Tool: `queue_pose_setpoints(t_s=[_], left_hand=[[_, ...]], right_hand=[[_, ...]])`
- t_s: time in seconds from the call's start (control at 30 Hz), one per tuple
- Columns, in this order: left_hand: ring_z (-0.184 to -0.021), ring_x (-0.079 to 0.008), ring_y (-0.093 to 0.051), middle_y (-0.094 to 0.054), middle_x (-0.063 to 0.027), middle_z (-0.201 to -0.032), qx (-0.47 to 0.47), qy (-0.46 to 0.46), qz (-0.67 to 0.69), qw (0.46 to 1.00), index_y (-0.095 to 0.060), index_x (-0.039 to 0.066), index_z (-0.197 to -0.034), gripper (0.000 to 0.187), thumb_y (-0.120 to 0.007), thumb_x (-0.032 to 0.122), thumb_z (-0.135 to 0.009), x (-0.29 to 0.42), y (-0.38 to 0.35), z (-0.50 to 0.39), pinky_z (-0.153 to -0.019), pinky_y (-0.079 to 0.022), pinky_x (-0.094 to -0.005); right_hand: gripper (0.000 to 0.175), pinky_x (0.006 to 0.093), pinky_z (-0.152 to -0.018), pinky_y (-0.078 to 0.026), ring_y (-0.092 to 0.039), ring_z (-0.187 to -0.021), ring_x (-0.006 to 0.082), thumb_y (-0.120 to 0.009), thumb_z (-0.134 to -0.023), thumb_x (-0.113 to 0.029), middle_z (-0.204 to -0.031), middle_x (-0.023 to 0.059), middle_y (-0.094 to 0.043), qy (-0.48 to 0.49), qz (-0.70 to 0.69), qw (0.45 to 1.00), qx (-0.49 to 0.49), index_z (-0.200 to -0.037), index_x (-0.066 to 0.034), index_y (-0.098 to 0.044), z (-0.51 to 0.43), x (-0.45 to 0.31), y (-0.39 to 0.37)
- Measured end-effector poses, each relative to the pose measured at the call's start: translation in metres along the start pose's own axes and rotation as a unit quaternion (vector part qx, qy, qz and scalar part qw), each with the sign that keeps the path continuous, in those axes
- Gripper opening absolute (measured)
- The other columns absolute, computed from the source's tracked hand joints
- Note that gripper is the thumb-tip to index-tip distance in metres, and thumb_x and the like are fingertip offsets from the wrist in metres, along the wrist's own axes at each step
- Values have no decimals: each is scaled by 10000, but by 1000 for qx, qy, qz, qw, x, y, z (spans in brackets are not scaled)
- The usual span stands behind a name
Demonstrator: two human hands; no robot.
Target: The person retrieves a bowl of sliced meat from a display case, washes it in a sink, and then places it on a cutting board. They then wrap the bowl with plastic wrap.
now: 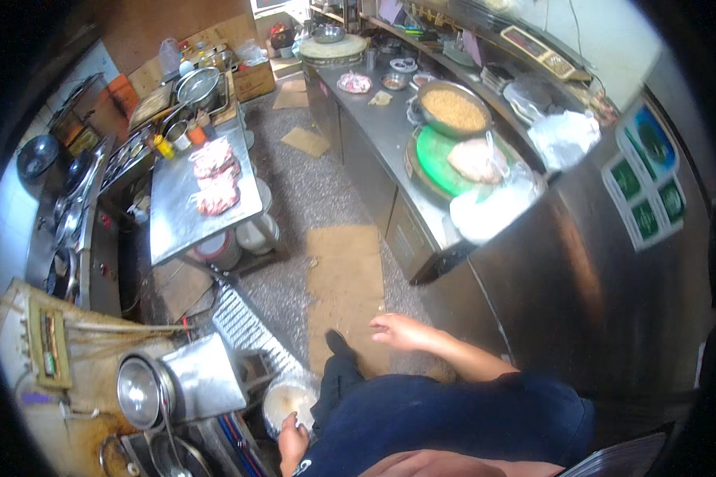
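My right hand (pixel 401 332) hangs in the air over the cardboard strip (pixel 346 274) on the floor, holding nothing, its fingers loosely bent and apart. Low in the view is my left hand (pixel 293 442), also holding nothing visible, with fingers half curled. It overlaps a round, light-coloured tub (pixel 283 405) beside my leg; whether they touch cannot be told. Ahead on the left, a steel table (pixel 173 203) bears several plastic bags of raw meat (pixel 215 179). On the right-hand counter (pixel 358 122), a large bowl of tan, grain-like food (pixel 456 110) stands behind a green round board (pixel 438 158).
A steel cabinet (pixel 531 286) borders my right side. Left of me are a perforated metal panel (pixel 253 328), a square steel surface (pixel 206 375) and steel bowls (pixel 140 390). Woks and a stove (pixel 74 220) line the left wall. A digital scale (pixel 537 50) rests on the right shelf.
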State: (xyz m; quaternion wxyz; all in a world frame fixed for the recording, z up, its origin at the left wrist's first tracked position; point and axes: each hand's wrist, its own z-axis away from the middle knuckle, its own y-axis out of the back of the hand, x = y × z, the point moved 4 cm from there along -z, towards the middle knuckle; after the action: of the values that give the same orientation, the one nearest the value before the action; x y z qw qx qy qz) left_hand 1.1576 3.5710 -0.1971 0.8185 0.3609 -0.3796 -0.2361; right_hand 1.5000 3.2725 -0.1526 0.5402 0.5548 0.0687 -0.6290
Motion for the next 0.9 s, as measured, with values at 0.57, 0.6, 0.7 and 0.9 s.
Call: queue_pose_setpoints(t_s=[0.57, 0.6, 0.7, 0.9], left_hand=[[-1094, -468, -659, -633, -249, -1317, -19, -338, -70, 938, -507, 72, -1478, 563, -632, 84, -929, 372, 211, -655, -930, -546, -522], [-1091, -465, -661, -634, -239, -1317, -9, -352, -85, 932, -511, 68, -1473, 554, -635, 90, -934, 395, 214, -688, -923, -548, -519], [-1089, -478, -659, -612, -246, -1341, -11, -366, -105, 925, -485, 85, -1502, 581, -623, 99, -938, 452, 215, -781, -926, -545, -536], [-1126, -482, -642, -629, -259, -1296, -73, -305, 18, 949, -533, 76, -1466, 518, -604, 176, -963, 515, 235, -928, -965, -531, -536]], right_hand=[[429, 411, -950, -565, -730, -1058, 299, -751, -950, -274, -1188, 198, -743, -191, -66, 922, 330, -1292, -21, -688, -311, 78, 361], [415, 417, -929, -569, -730, -1039, 297, -753, -945, -271, -1168, 196, -748, -199, -86, 917, 336, -1273, -22, -700, -332, 88, 384], [380, 433, -925, -570, -728, -1038, 341, -707, -971, -267, -1179, 230, -740, -189, -96, 883, 419, -1237, 5, -702, -386, 98, 493], [224, 358, -735, -533, -689, -811, 187, -637, -1021, -218, -894, 127, -724, 59, 116, 598, 790, -1016, -3, -700, -380, -19, 901]])
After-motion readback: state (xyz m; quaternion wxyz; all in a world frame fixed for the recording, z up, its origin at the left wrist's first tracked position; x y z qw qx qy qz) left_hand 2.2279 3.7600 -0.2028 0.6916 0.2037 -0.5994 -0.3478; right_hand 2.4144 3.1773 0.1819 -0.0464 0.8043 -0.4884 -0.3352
